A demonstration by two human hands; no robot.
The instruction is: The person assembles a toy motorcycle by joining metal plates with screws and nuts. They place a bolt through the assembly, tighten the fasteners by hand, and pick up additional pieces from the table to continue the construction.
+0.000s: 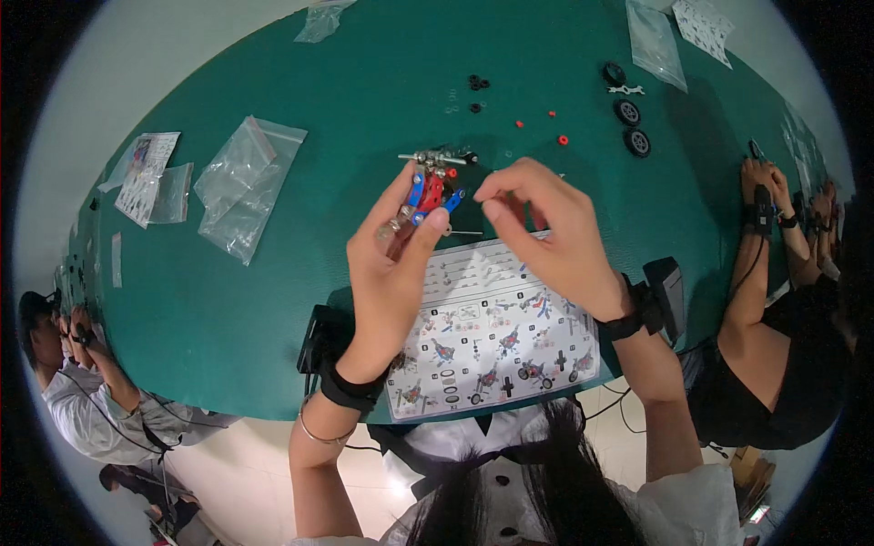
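Note:
My left hand (382,264) is closed around a small toy model (435,193) built from red and blue strips, with silvery screws and a thin rod across its far end. Just to the right of the model, my right hand (560,237) is raised, its thumb and forefinger pinched close together. Whatever may sit between those fingertips is too small to make out. Below both hands lies a printed instruction sheet (492,341) with step drawings of a motorcycle. A thin metal rod (466,233) shows by the sheet's far edge, close to my left thumb.
Black wheels (627,112) and a small wrench (626,90) lie at the far right. Small red parts (563,140) and black rings (475,83) are scattered farther back. Clear plastic bags (250,187) and a folded sheet (148,177) rest leftward. People sit at both sides.

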